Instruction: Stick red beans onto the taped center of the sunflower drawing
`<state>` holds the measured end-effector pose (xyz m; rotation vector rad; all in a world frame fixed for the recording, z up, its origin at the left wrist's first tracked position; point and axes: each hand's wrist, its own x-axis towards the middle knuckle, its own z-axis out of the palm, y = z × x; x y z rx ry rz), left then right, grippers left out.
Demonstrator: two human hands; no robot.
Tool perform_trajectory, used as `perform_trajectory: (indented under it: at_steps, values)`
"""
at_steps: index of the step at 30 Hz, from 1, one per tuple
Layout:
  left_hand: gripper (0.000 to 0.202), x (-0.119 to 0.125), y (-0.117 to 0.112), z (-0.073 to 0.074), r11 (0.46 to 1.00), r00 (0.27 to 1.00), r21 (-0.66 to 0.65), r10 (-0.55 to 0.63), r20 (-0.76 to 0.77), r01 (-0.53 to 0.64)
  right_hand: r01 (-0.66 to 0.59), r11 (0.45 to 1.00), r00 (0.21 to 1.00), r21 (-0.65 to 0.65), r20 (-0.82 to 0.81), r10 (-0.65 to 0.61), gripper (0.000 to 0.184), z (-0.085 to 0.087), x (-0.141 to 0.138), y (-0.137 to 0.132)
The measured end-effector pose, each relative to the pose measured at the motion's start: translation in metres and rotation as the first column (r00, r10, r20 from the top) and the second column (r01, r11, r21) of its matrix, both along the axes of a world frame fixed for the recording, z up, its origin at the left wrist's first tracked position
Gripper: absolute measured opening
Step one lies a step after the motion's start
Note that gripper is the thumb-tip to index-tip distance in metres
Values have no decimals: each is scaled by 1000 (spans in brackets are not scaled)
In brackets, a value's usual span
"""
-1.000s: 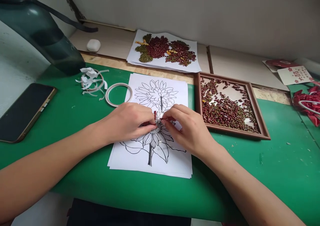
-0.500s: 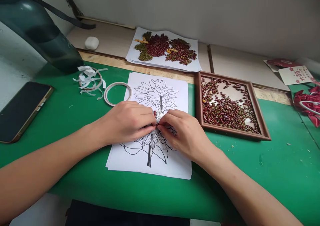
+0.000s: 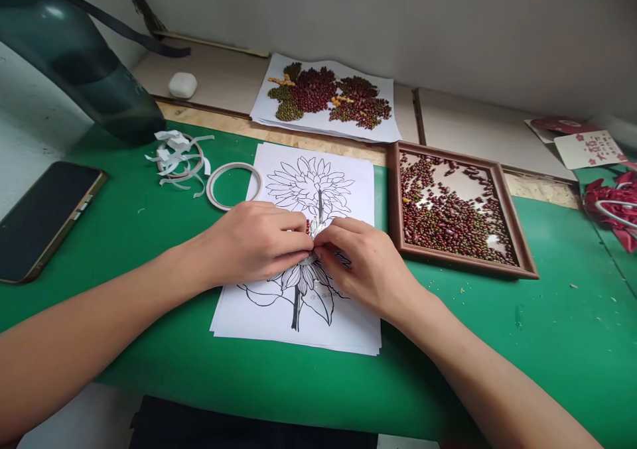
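White sheets with a black line drawing of flowers (image 3: 298, 316) lie stacked in front of me. Over the lower flower, my left hand (image 3: 261, 242) and my right hand (image 3: 365, 256) meet, fingertips pinched together and almost touching. Whatever sits between those fingertips is too small and covered to make out. A few red beans (image 3: 308, 226) show on the drawing just behind the fingers. To the right stands a brown wooden frame tray (image 3: 462, 267) holding loose red and green beans (image 3: 448, 220). A roll of double-sided tape (image 3: 212, 193) lies beside my left hand.
Peeled white tape strips (image 3: 174, 164) lie on another roll at the left. A phone (image 3: 47, 220) and a dark bottle (image 3: 84, 64) stand farther left. Behind is a sheet with bean-covered flowers (image 3: 328, 97). A white case (image 3: 182, 85) and red items (image 3: 614, 203) sit near the wall.
The fingertips of both hands have drawn slightly closer together over the lower flower. The tray, tape and other things stay where they were.
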<state>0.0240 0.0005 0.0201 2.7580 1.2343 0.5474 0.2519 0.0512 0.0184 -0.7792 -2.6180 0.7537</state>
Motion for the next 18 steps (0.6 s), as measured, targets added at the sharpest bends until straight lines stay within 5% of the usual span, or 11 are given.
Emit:
perform_trajectory:
  at_steps: [9, 18]
  values:
    - [28, -1, 1, 0, 999, 998, 45, -13, -58, 16, -39, 999, 999, 15, -25, 39, 19, -5, 1, 5]
    - [25, -1, 2, -2, 999, 999, 28, -16, -29, 17, -159, 970, 974, 182, 189, 124, 26, 12, 6, 2]
